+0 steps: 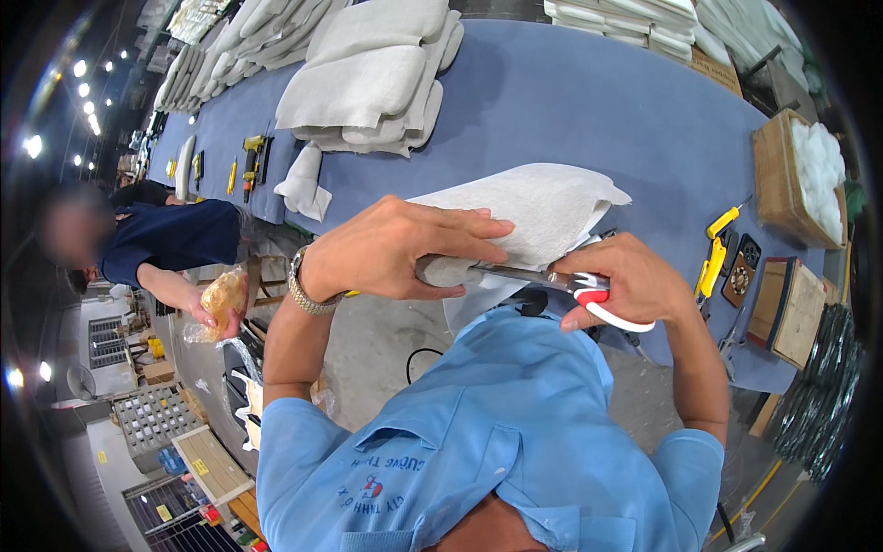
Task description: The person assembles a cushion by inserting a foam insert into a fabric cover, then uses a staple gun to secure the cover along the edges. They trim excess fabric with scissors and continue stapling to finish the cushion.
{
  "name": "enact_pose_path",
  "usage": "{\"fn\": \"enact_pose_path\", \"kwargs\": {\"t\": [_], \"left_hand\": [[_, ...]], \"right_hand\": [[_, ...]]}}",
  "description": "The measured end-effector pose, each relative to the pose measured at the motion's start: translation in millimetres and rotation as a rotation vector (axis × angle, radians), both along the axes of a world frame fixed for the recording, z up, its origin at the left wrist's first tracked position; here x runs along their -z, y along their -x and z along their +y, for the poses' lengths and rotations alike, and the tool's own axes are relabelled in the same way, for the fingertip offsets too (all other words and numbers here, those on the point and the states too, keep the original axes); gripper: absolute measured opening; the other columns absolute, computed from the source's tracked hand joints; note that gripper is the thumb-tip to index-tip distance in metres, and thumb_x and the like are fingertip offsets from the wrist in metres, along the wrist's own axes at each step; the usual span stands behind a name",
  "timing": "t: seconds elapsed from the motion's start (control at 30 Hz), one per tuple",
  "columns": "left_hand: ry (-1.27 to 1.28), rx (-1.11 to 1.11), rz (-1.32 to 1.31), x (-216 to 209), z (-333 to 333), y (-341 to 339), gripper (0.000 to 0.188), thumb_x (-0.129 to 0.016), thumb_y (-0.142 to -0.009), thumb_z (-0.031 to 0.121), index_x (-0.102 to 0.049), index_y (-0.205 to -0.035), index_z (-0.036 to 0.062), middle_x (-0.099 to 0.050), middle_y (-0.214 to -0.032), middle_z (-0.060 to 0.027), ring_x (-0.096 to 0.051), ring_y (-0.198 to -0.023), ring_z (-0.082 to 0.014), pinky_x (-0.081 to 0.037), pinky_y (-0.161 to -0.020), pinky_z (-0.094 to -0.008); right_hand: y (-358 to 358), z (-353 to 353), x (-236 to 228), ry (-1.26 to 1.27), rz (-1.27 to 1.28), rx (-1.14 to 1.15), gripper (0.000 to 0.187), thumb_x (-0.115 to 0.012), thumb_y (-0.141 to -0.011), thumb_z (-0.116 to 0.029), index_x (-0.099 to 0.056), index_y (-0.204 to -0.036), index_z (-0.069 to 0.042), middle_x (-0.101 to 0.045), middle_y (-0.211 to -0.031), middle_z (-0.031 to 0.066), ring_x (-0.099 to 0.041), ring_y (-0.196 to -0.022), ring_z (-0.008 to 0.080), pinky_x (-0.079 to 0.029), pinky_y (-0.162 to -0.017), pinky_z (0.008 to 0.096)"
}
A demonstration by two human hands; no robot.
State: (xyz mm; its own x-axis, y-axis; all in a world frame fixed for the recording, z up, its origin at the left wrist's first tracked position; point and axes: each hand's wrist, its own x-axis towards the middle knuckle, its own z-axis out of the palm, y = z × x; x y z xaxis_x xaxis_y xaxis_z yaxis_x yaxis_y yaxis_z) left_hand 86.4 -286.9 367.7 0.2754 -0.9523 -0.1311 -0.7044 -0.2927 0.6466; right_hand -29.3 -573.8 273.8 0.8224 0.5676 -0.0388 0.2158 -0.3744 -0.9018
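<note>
At the near edge of the blue-grey table (552,101), a pale grey-white fabric piece (543,207) lies under my hands. My left hand (409,244) grips its near edge, fingers over the cloth and thumb beneath. In my right hand (639,276) are scissors (596,299) with red and white handles. Their metal blades point left toward my left fingers, along the near edge of the fabric. Part of the blades is hidden by cloth and fingers, so I cannot tell how far apart they are.
Stacked white padded pieces (368,87) lie ahead. At right are a cardboard box (773,175) of white stuffing, a yellow cutter (710,267) and a phone (741,271). A yellow-black tool (250,166) lies left. A co-worker (175,239) at left holds a plastic-wrapped yellowish item.
</note>
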Motion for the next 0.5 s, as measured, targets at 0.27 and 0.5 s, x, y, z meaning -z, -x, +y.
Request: {"fn": "enact_pose_path", "kwargs": {"t": [0.27, 0.5], "left_hand": [[-0.005, 0.015, 0.006, -2, -6, -2, 0.053, -0.088, -0.065, 0.002, -0.078, -0.117, 0.0110, -0.066, -0.139, -0.0067, -0.061, -0.131, -0.0281, -0.054, -0.108, -0.0378], [0.003, 0.027, -0.009, -2, -6, -6, 0.054, -0.088, -0.063, 0.002, -0.078, -0.116, 0.0095, -0.066, -0.139, -0.0079, -0.062, -0.130, -0.0289, -0.054, -0.107, -0.0381]], "right_hand": [[13, 2, 0, 0.049, -0.131, 0.098, 0.054, -0.086, -0.076, -0.053, -0.073, -0.103, -0.007, -0.069, -0.075, 0.0148, -0.066, -0.068, 0.0359, -0.048, -0.062, 0.0424], [13, 4, 8, 0.082, -0.127, 0.102, 0.050, -0.085, -0.078, -0.050, -0.074, -0.099, -0.006, -0.068, -0.073, 0.0142, -0.066, -0.066, 0.0348, -0.048, -0.060, 0.0411]]}}
